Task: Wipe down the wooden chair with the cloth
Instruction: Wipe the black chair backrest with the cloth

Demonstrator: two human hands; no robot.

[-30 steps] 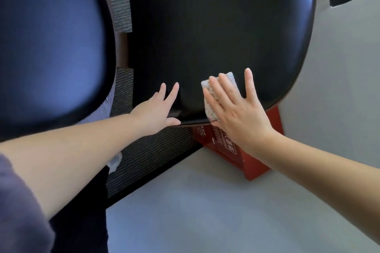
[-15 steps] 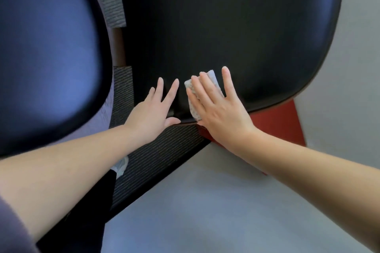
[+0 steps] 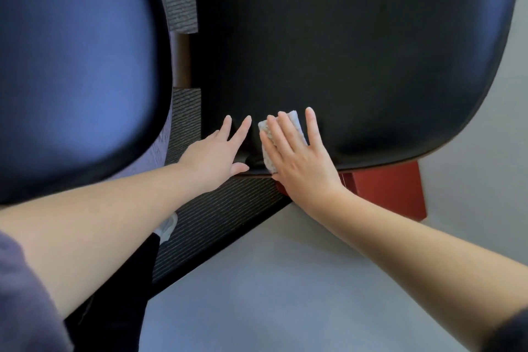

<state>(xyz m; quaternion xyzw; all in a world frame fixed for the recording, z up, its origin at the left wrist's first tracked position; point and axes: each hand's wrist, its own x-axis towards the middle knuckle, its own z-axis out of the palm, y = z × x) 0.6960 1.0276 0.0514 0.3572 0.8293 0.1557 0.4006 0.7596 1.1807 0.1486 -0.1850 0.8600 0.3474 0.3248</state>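
The chair's black padded seat fills the upper middle of the head view, with a thin brown wooden rim along its near edge. My right hand lies flat with straight fingers on a small pale folded cloth, pressing it against the seat's near edge. Parts of the cloth show beyond the fingertips and beside the index finger. My left hand rests flat on the seat just left of the cloth, fingers straight and spread.
A second dark blue-black padded surface looms at the left, close to the camera. A striped dark mat lies under the seat, on a grey floor. A red box sits under the seat's right side.
My right hand has slid the cloth leftward along the seat's near edge, ending close to my left hand. My left hand stays in place. The camera has shifted slightly.
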